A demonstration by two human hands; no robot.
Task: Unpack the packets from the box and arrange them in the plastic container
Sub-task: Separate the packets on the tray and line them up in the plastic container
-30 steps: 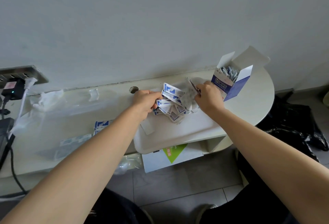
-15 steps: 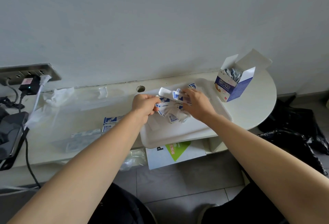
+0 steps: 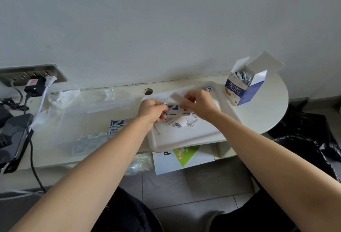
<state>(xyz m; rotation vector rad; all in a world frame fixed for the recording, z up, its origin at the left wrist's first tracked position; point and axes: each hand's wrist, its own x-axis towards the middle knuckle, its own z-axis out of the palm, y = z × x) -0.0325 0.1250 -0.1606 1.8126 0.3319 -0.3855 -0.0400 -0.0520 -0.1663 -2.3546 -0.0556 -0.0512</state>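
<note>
head view: one camera only, looking down over both forearms at a pale table against the wall.
left hand (image 3: 151, 110): fingers curled, pinching one end of a small bunch of packets (image 3: 173, 107) just above the tray.
right hand (image 3: 200, 105): fingers bent, pinching the other end; it looks like they're squaring the bunch up before laying it down.
white tray (image 3: 184, 139): likely the plastic container, set close to the body so both hands reach it; loose packets (image 3: 181, 122) lie in a heap under the hands.
box (image 3: 243, 86): upright at the right, flaps open, more packets poking out, so unpacking isn't finished.
stray packets (image 3: 116, 126): on the table left of the tray, not in it.
writing, box: big blue chinese characters on white; smaller print unreadable.
writing, leaflet (image 3: 184, 155): under the tray edge, a dark "p" and a green patch with chinese text.
</note>
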